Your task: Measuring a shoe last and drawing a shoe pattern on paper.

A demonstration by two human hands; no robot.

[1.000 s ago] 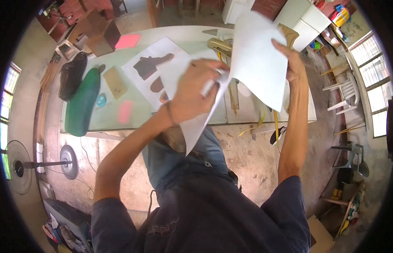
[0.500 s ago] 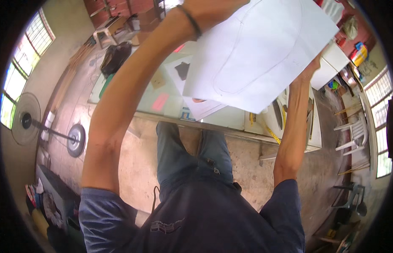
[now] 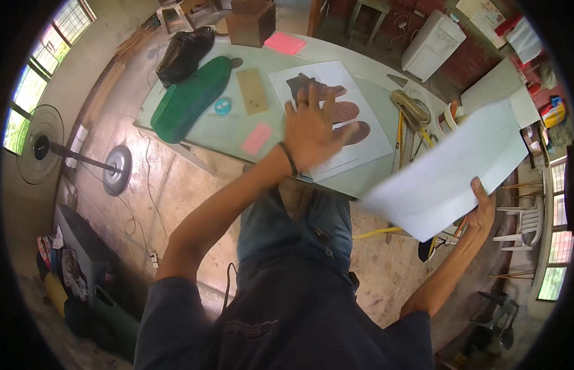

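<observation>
Paper takes centre stage: a large blank white sheet (image 3: pixel 450 169) hangs in the air off the right end of the table (image 3: pixel 213 132), pinched at its lower right corner by the right hand (image 3: pixel 484 209), thumb on top and fingers closed beneath. Held by a single corner, the sheet bows across its width and could fold, slip from the grip or catch on the tools (image 3: pixel 410 111) lying under its upper edge.

On the tabletop the left hand (image 3: pixel 308 126) lies flat with fingers spread wide, pressing on a second, printed sheet (image 3: pixel 336 117) showing dark brown shoe-sole shapes; it grips nothing, and a sideways push could slide that sheet along the smooth surface. The two sheets sit apart, the raised one to the right of the flat one.

Farther left on the table lie a tan card (image 3: pixel 253 91), two pink slips (image 3: pixel 257 139), a small blue disc (image 3: pixel 223 106), a long green pad (image 3: pixel 191 98) and a black shoe (image 3: pixel 184 54). A standing fan (image 3: pixel 40 148) is on the floor beyond.
</observation>
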